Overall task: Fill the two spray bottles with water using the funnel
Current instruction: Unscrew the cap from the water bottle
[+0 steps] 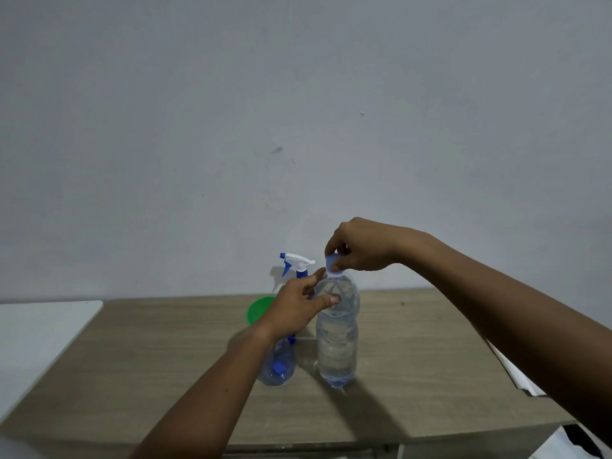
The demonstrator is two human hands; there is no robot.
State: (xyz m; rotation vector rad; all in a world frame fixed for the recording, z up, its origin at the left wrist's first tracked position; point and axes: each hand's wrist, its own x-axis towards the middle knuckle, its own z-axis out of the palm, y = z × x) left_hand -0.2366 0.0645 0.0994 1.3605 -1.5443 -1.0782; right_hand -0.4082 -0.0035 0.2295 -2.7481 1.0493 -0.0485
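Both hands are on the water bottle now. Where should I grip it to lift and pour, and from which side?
Take the water bottle round its ribbed middle, below the shoulder the left hand holds while the right hand pinches the cap. It stands upright, so fingers can likely wrap it sideways. Come from its right: a spray bottle crowds its left.
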